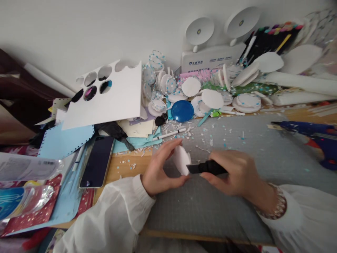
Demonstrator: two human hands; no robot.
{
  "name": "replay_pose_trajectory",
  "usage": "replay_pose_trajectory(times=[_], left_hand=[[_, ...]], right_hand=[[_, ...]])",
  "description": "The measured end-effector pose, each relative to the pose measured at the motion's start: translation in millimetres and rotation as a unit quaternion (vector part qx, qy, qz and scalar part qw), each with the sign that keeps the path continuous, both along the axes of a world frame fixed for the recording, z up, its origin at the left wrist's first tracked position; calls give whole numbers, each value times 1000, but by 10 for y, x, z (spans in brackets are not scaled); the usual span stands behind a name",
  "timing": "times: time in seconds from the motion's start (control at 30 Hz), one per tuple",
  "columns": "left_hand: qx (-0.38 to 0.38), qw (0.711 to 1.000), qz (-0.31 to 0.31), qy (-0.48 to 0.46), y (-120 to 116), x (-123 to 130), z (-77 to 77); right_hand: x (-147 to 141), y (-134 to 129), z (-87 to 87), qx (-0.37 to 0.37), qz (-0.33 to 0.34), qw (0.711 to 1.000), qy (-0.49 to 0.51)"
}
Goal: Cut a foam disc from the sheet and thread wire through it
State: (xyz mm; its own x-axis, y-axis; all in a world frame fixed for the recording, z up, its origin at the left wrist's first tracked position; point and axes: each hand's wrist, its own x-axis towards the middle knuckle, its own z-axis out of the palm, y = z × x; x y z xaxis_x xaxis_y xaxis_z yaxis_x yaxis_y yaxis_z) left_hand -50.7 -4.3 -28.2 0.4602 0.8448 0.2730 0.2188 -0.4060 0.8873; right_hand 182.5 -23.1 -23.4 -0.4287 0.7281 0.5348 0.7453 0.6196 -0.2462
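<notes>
My left hand [164, 168] grips a white foam disc [181, 160] on edge, thumb below and fingers above, over the grey cutting mat [210, 214]. In my right hand [231, 172] is a black craft knife [210, 167], its blade pointing left. The blade tip meets the disc's right edge, near the lower part. Fingers of the right hand wrap the knife's handle, with the thumb along its underside. Small white and pale blue scraps lie on the mat beyond both hands.
Behind the mat are piled white discs [191, 86] and a round blue lid [182, 111]. A blue glue gun [310, 130] lies at right. A phone [97, 162] and a white board with round holes [113, 105] are at left. An emergency light [210, 58] stands against the wall.
</notes>
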Motion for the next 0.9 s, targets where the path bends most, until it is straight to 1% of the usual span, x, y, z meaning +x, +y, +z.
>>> replay_pose_trajectory(times=[0.1,0.17,0.23,0.27,0.33,0.4,0.43,0.53,0.63,0.73,0.83,0.9], left_hand=[[8,1000,-20,3,10,3,-13],[19,999,-49,7,20,5,-15],[8,997,-77,-8,21,11,-20],[-17,995,-91,-24,16,16,-24],[-99,986,-118,-65,-1,27,-32],[-184,967,-140,-107,-18,35,-35],[-214,957,-150,-123,-22,36,-34],[-256,941,-170,-141,-10,25,-25],[-259,939,-183,-134,13,14,-27],[-243,946,-185,-108,8,19,-46],[-227,957,-165,-75,-13,30,-54],[-198,968,-142,-55,-16,34,-41]], right_hand=[[-40,-17,5,-6,20,1000,-8],[-64,-24,11,-1,29,999,-13],[-87,-31,19,6,37,999,-14],[-97,-36,23,10,38,999,-12],[-106,-44,30,14,35,999,-5],[-104,-51,40,13,33,999,3],[-101,-55,48,13,37,999,9],[-92,-69,80,13,53,998,31],[-92,-81,96,11,55,997,45],[-81,-85,69,24,54,997,46],[-51,-86,31,36,81,996,24],[-35,-86,23,38,106,994,3]])
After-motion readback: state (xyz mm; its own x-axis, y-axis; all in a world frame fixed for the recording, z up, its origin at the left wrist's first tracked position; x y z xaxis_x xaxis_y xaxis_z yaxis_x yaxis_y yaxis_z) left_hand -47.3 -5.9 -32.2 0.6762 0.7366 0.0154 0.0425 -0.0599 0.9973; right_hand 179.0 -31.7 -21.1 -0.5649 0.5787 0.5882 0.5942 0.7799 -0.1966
